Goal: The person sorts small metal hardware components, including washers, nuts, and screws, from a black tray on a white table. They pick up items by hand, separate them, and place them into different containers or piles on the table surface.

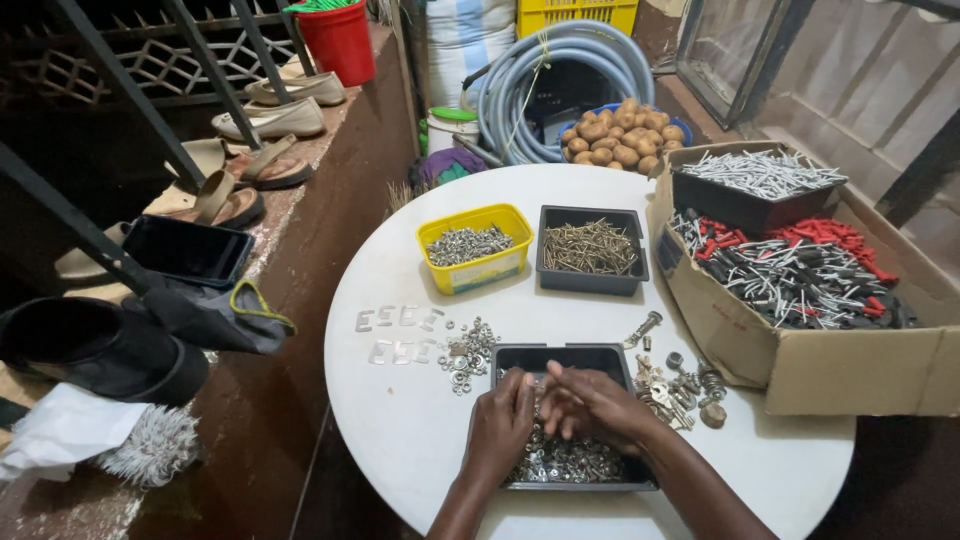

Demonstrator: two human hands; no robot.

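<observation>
Both my hands reach into a black tray of mixed small metal hardware at the near edge of the round white table. My left hand rests palm down on the pieces, fingers curled into them. My right hand lies beside it, fingers bent over the pile, touching the left fingertips. What either hand pinches is hidden. Left of the tray lie a heap of washers and nuts and two rows of flat metal brackets.
A yellow tub of nuts and a black tray of brass screws sit further back. A cardboard box of red-and-black screws and nails stands on the right. Loose fittings lie beside it. Shoes, hose and potatoes lie beyond.
</observation>
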